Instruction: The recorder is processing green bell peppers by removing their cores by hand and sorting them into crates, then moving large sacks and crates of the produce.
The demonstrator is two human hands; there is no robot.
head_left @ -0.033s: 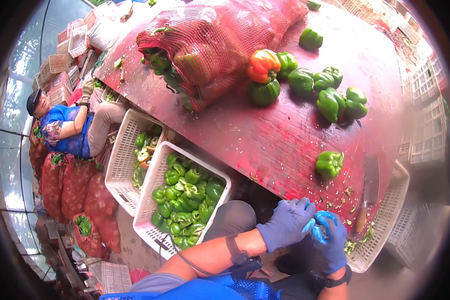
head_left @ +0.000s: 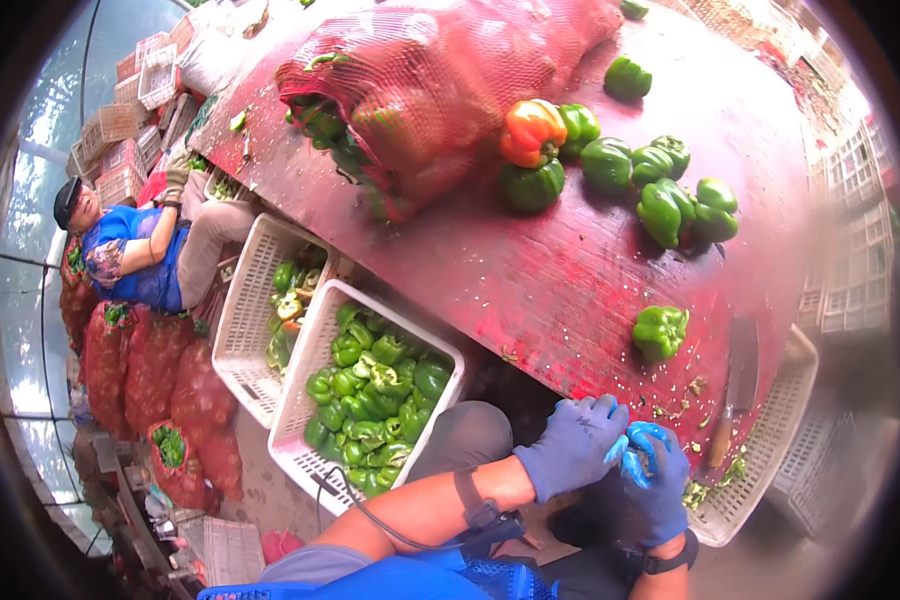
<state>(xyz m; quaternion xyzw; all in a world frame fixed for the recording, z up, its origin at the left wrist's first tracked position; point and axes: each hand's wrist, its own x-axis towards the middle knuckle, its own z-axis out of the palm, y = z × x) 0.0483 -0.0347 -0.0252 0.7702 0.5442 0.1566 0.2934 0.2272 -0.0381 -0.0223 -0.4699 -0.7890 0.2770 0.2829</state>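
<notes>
My left hand [head_left: 574, 447], in a blue knit glove, hangs by the near edge of the red table [head_left: 560, 290]. Its fingers stretch forward, apart from the bright blue thumb tip, and nothing shows in it. Close on its right, my right hand [head_left: 662, 502] is gloved alike, its bright blue coated fingers curled inward near the left thumb. Whether these fingers enclose anything is hidden. Beyond both hands, a single green bell pepper [head_left: 660, 333] rests on the table. A knife [head_left: 735, 390] with a wooden handle lies near the right edge.
Several green peppers [head_left: 664, 212] and an orange-red one [head_left: 532, 133] sit beside a big red mesh sack [head_left: 440, 90]. White crates [head_left: 307, 455] with peppers stand at left; another crate [head_left: 745, 505] is at right. A seated person [head_left: 135, 250] works at far left, near filled sacks [head_left: 155, 375].
</notes>
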